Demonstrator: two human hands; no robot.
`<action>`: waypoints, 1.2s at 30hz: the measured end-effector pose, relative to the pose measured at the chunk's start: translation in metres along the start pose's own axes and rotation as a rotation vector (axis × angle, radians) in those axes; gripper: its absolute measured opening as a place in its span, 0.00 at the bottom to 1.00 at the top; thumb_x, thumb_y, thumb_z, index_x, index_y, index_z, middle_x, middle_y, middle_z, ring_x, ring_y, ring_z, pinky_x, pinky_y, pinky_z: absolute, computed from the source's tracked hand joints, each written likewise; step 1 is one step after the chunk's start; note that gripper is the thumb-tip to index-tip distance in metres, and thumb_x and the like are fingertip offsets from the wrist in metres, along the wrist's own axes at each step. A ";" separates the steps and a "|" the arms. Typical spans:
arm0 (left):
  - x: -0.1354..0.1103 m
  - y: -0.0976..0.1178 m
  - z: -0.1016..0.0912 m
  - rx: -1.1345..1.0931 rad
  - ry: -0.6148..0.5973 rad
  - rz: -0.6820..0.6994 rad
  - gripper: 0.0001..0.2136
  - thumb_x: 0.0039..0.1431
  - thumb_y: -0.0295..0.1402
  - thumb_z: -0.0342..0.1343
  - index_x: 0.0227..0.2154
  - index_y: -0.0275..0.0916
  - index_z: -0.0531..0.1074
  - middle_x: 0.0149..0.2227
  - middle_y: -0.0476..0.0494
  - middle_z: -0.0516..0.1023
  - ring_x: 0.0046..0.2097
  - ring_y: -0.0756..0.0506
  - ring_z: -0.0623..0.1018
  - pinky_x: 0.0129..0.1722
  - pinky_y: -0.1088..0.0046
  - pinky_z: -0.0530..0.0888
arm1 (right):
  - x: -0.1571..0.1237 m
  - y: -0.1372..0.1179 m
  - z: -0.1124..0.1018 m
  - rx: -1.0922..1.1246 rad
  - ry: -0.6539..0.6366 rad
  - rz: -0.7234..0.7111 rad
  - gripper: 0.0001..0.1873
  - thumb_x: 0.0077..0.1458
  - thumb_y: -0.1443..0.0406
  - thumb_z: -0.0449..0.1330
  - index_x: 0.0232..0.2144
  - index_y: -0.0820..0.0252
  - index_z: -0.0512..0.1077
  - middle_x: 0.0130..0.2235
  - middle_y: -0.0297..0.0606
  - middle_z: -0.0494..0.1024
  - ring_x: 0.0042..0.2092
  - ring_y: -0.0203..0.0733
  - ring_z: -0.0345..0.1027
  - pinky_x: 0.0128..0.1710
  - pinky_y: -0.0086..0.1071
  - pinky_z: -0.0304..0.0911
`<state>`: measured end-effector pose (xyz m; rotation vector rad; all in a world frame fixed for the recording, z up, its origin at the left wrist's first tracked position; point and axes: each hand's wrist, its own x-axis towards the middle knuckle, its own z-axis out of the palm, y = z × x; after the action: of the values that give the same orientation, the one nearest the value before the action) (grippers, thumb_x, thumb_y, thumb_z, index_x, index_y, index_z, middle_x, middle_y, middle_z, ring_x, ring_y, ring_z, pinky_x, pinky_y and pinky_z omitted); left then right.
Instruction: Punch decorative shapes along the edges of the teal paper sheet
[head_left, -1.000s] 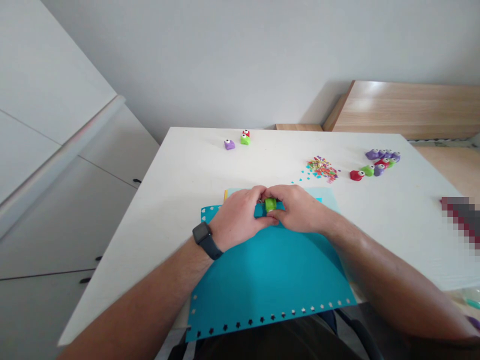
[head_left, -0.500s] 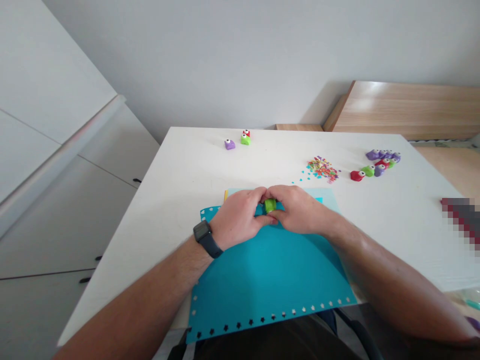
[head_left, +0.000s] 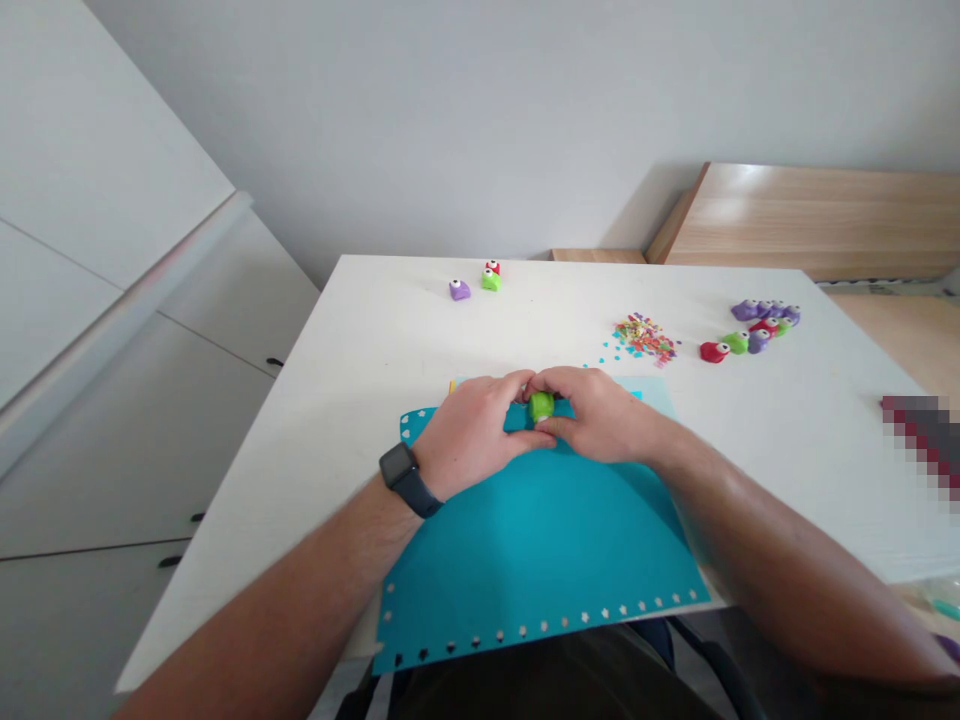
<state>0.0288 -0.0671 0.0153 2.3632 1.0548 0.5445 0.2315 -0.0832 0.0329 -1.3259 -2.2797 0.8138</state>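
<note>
A small green craft punch (head_left: 541,407) sits at the far edge of a blue sheet (head_left: 540,540), which has star-shaped holes along its near and left borders. My right hand (head_left: 604,415) grips the punch from the right, thumb on its near side and fingers curled round the far side. From the left, my left hand (head_left: 476,435) closes round the same punch, its thumb reaching to the near side beside the right thumb. The fingertips meet behind the punch and are partly hidden. A dark watch (head_left: 409,478) is on the left wrist.
Colourful paper confetti (head_left: 645,338) lies in a heap beyond the right hand. Several more eye-topped punches (head_left: 757,328) stand at the right, and a purple punch (head_left: 460,290) and a green punch (head_left: 491,282) near the back edge. Pale sheets (head_left: 652,390) lie under the blue one.
The sheet's near edge has shifted slightly away from me. My left hand has moved a little to the left, and the green punch tilts slightly differently between the hands.
</note>
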 end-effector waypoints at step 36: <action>-0.005 -0.017 0.000 0.078 -0.032 -0.056 0.16 0.66 0.38 0.55 0.54 0.40 0.72 0.49 0.40 0.81 0.50 0.39 0.79 0.52 0.60 0.74 | -0.005 0.058 -0.044 0.376 0.316 0.364 0.22 0.61 0.49 0.57 0.44 0.60 0.77 0.40 0.40 0.80 0.39 0.41 0.72 0.38 0.32 0.64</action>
<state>0.0160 -0.0613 0.0052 2.3929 1.1435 0.4519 0.2972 -0.0519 0.0280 -1.5729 -1.5749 1.0053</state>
